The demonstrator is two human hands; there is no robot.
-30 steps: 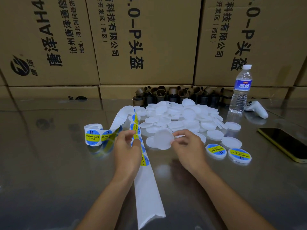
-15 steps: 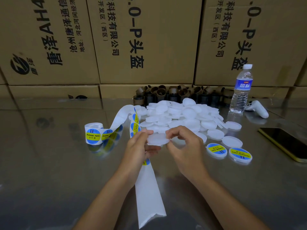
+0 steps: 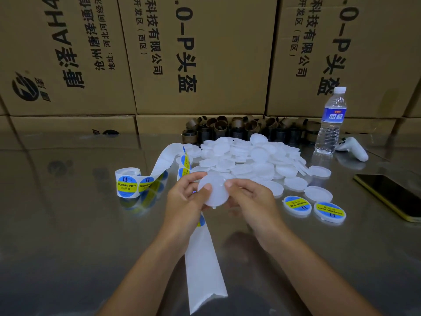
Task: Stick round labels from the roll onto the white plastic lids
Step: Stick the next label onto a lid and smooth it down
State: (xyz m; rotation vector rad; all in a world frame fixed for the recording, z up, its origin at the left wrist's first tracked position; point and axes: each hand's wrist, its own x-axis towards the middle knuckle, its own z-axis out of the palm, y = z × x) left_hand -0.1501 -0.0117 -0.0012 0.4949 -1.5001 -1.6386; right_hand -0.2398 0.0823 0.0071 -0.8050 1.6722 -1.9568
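Fingertips point(image 3: 207, 187) of the left hand point(image 3: 184, 201) and right hand point(image 3: 250, 199) curl round one bare white lid point(image 3: 214, 193), pinching its rim from both sides above the steel table point(image 3: 68, 224). Behind it lies the lid pile point(image 3: 246, 156) (two labelled lids point(image 3: 314, 207) sit to the right). To the left stands the label roll point(image 3: 127, 182), its backing strip point(image 3: 205, 265) trailing under the hands.
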